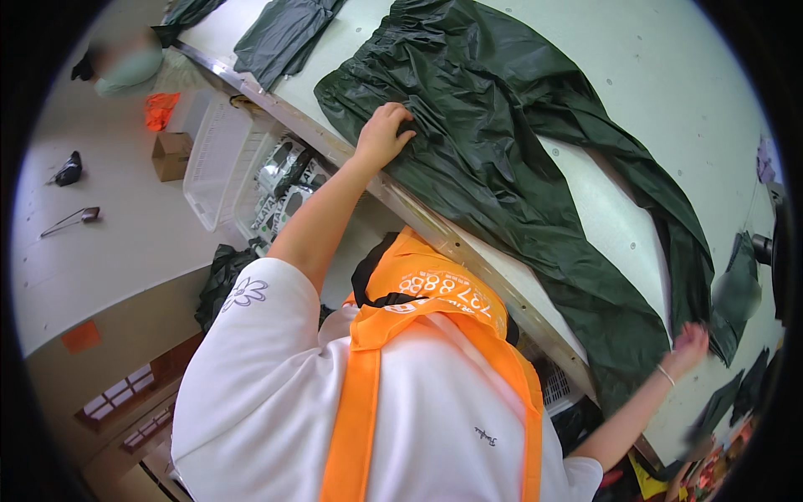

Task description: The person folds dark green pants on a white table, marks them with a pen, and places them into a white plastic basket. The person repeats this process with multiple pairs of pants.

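A pair of dark green, shiny rain trousers (502, 159) is spread over the white table, its elastic waist at the upper left and both legs running to the lower right. My left hand (385, 134) rests at the waist end near the table edge, its fingers curled with a fold of the fabric between thumb and fingers. Far off at the right, my right hand (687, 350) is beside the leg ends, a thin bracelet on its wrist. Its fingers are bent and a little blurred, so their hold on the cloth is unclear.
More dark green pieces (288, 38) lie at the upper left, and others (740, 293) at the far right. A metal strip (443, 238) edges the white table (661, 75). Below stands a white plastic crate (219, 167) beside packed bags (284, 171). A cardboard box (171, 156) sits on the floor.
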A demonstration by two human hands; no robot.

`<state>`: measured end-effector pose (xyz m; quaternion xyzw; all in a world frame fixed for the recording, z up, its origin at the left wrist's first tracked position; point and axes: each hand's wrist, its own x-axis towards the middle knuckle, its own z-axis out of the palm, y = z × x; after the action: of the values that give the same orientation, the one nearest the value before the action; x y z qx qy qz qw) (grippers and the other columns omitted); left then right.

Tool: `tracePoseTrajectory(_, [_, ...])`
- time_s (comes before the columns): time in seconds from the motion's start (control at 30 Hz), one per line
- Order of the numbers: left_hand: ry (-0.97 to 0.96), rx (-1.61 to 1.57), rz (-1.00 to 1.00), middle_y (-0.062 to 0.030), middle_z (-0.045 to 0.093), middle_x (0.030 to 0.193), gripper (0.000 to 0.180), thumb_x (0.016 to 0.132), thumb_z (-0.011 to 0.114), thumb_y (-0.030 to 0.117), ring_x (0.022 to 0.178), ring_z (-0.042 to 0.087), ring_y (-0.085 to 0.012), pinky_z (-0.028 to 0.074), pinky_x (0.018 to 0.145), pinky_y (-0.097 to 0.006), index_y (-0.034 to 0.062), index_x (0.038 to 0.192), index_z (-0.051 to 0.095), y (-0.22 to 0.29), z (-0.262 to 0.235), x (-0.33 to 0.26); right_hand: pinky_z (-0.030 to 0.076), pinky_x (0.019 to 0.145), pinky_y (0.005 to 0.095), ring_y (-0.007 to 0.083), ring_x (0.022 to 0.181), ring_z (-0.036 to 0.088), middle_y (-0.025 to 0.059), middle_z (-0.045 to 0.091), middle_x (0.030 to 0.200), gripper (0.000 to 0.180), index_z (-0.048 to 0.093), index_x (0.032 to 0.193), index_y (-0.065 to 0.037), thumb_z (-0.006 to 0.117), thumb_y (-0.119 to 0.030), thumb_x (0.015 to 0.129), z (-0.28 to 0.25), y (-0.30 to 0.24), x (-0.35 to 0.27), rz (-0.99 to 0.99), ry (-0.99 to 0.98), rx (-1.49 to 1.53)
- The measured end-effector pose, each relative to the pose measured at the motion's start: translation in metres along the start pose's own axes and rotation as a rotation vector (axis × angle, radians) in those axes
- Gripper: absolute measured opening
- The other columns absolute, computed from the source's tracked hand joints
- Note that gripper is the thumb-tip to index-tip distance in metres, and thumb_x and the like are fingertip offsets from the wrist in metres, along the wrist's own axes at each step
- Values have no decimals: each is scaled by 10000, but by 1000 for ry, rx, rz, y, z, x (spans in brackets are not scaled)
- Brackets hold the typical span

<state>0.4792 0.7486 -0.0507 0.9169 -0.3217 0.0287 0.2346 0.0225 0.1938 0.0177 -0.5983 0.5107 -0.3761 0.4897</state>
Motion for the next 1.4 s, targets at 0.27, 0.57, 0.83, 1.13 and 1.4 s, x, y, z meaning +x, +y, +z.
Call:
tracePoseTrajectory(0.27, [-34, -155, 142, -51, 584, 922, 70, 787, 618, 115, 898, 557, -259, 476, 754, -350, 70, 838, 599, -30, 4, 11, 456, 613, 263, 109, 671, 539, 35, 584, 820, 220, 524, 1028, -32, 603, -179, 883, 390, -86, -318, -71, -1081, -118])
tracePoseTrajectory(0.57, [-199, -288, 201, -71, 590, 868, 69, 809, 599, 115, 868, 560, -268, 473, 737, -360, 68, 846, 565, -55, -9, 23, 489, 698, 390, 329, 850, 606, 135, 599, 993, 220, 528, 987, -40, 599, -209, 864, 469, -26, -334, -557, -1073, -476])
tracePoseTrajectory(0.83, [-249, -258, 207, -64, 611, 846, 79, 827, 579, 143, 861, 575, -258, 482, 730, -360, 68, 852, 571, -54, -1, 36, 498, 597, 414, 334, 744, 604, 114, 538, 945, 237, 513, 1000, -74, 597, -250, 864, 475, -19, -336, -790, -904, -730])
tracePoseTrajectory(1.13, [-256, -177, 255, -77, 623, 738, 96, 848, 553, 165, 760, 611, -254, 490, 651, -361, 71, 855, 539, -51, -2, 42, 508, 572, 377, 271, 720, 617, 83, 517, 877, 206, 528, 968, -90, 617, -223, 839, 482, -34, -340, -950, -881, -893])
tracePoseTrajectory(1.4, [-162, -126, 314, -66, 600, 694, 76, 793, 569, 113, 705, 608, -239, 488, 624, -353, 80, 846, 526, -48, 2, 39, 518, 538, 355, 231, 710, 621, 70, 517, 808, 156, 497, 853, -95, 569, -234, 865, 488, -47, -328, -1062, -949, -1003])
